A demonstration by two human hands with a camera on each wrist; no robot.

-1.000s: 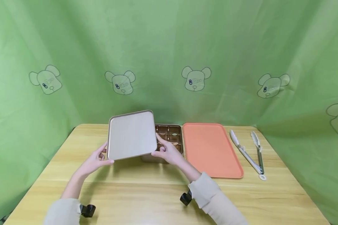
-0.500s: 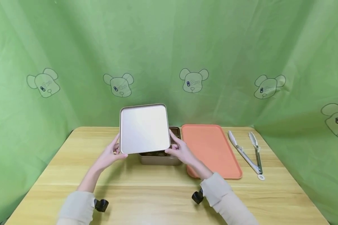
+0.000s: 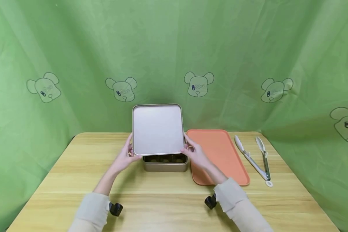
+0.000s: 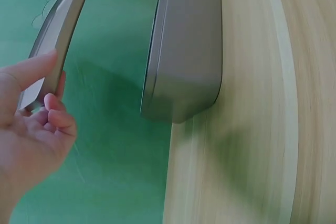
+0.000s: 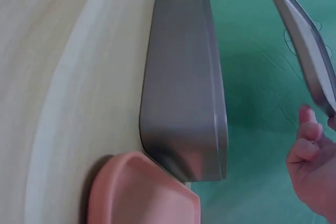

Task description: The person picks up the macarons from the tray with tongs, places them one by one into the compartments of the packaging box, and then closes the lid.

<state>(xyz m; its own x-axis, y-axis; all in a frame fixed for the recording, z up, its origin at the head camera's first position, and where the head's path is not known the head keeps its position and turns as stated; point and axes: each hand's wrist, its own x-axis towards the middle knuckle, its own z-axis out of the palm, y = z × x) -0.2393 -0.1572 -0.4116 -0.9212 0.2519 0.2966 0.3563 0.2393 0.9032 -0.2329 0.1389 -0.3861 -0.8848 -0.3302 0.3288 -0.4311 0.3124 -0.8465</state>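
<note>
A square metal lid (image 3: 158, 130) hangs above a metal tin box (image 3: 166, 167), tilted so that its plain face shows in the head view. My left hand (image 3: 125, 158) pinches its near left corner between thumb and fingers. At the near right corner my right hand (image 3: 195, 154) grips it the same way. Both wrist views show a gap between the lid (image 4: 60, 35) and the box (image 5: 181, 82). Dark compartments show along the box's front; the lid hides the rest of the inside.
A coral tray (image 3: 217, 154) lies against the box's right side. Beyond it, metal tongs (image 3: 259, 164) with pale tips lie spread on the wooden table (image 3: 162, 199). A green curtain (image 3: 162, 48) with bear drawings hangs behind the table.
Both hands have carried the lid to the right, from left of the box to above it. The lid has also risen slightly and levelled out. The box, tray and tongs have stayed put.
</note>
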